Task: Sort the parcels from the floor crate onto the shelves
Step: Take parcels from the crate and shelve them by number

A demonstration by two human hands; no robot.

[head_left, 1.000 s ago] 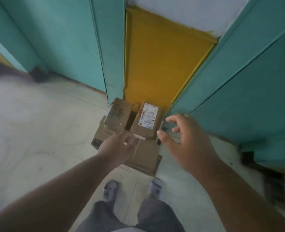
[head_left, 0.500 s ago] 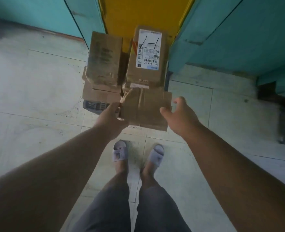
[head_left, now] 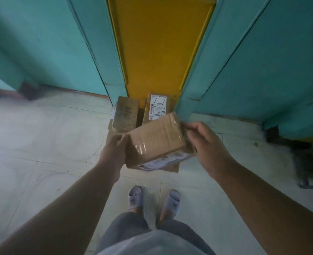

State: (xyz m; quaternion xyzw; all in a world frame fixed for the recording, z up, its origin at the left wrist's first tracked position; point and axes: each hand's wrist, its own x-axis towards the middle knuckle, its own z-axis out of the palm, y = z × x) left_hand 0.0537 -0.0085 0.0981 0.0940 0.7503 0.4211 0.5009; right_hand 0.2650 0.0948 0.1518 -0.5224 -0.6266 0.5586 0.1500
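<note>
A taped brown cardboard parcel [head_left: 156, 141] is lifted above the floor pile, tilted, with a white label on its near lower edge. My left hand [head_left: 113, 150] grips its left end and my right hand [head_left: 206, 142] grips its right end. Behind it stand a plain brown parcel [head_left: 126, 115] and a parcel with a white shipping label [head_left: 156, 107]. More cardboard [head_left: 172, 167] lies beneath the lifted parcel; whether it is the crate or another parcel, I cannot tell.
Teal shelf panels [head_left: 253, 70] flank a yellow strip of wall [head_left: 159, 48] straight ahead. The floor is pale tile [head_left: 41, 144]. My feet in grey slippers [head_left: 135, 197] stand just before the pile. A dark blurred object [head_left: 310, 162] sits at the right edge.
Both hands closed on the front parcel and raised it off the pile, turning it so its taped face shows. The camera has tilted up, so more of the shelves shows.
</note>
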